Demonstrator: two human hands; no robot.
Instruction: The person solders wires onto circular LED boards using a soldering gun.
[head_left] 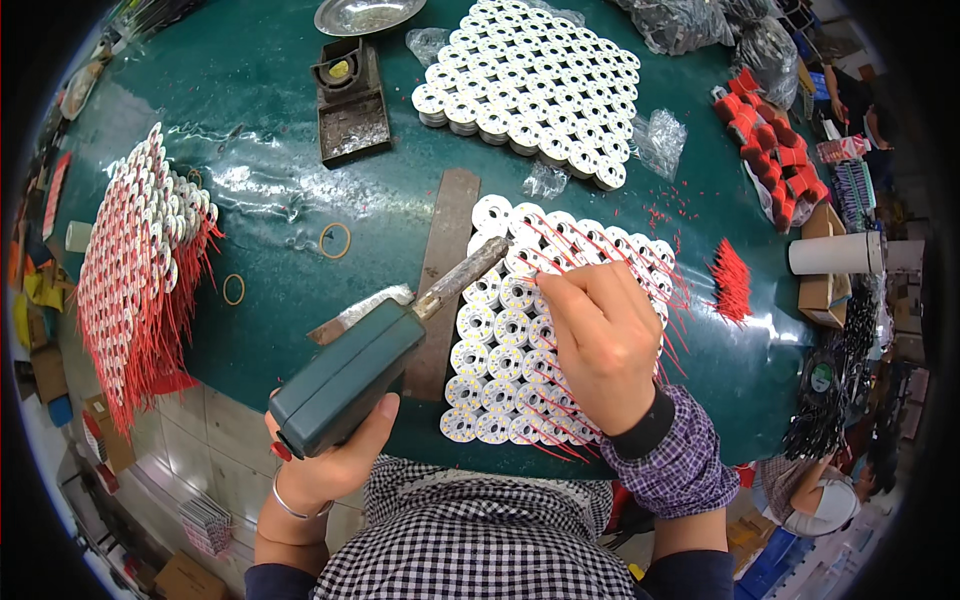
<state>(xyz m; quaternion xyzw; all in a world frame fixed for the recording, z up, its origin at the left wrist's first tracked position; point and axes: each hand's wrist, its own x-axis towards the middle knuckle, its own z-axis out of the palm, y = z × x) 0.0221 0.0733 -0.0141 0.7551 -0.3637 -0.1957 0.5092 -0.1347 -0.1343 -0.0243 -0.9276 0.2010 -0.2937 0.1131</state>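
My left hand (335,455) is wrapped round the green body of a soldering gun (350,375). Its metal nose points up and right, with the tip over the left part of a panel of round white LED boards (482,358). Thin red wires (560,240) lie across many of these boards. My right hand (605,340) hovers over the panel's middle, thumb and forefinger pinched near the soldering tip. A red wire end shows at the fingertips. The palm side of this hand is hidden.
A metal strip (445,270) and a blade-like piece (365,312) lie left of the panel. Wired boards (140,270) are heaped far left. More white boards (540,85), a solder stand (352,110), cut red wires (730,280) and red parts (770,150) lie beyond.
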